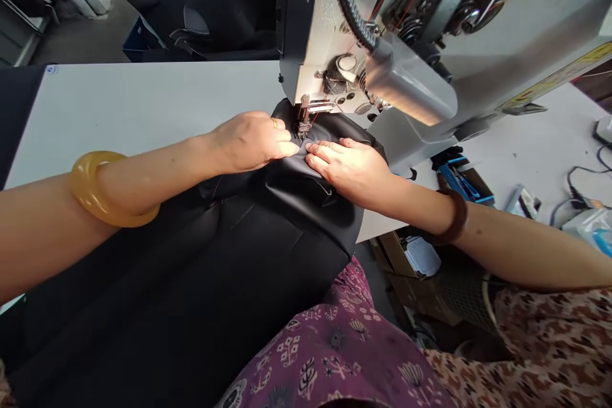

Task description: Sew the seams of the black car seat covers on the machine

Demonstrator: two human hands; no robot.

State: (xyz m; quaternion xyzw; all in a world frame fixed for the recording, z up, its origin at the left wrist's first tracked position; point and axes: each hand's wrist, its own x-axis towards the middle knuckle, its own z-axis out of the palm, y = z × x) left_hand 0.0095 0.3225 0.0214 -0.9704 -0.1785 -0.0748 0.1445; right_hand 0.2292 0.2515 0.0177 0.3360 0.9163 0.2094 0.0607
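"Black, smooth, leather-like material (258, 248) — where does it lie?"

"Across the front of the flat white worktop (167, 102) and down towards the purple, flower-patterned garment (335, 350) on the person's lap. Its far part is bunched about the slim metal presser foot (303, 126) of the large pale-grey and dark sewing machine (459, 70)."

"And the hands?"

"Both are on the material, near each other but apart, just beside the foot. The left hand (251, 140) is curled, knuckles up, most fingertips tucked from view — I can't tell whether it pinches the material. The right hand (354, 169) lies flattened, fingers stretched out side by side on the surface."

"Anything on the arms?"

"A thick, glossy yellow bangle (86, 185) on the left, a dark brown rounded bracelet (456, 217) on the right."

"And beyond the right forearm?"

"A small open blue box (463, 182) with slim things inside, on the worktop"
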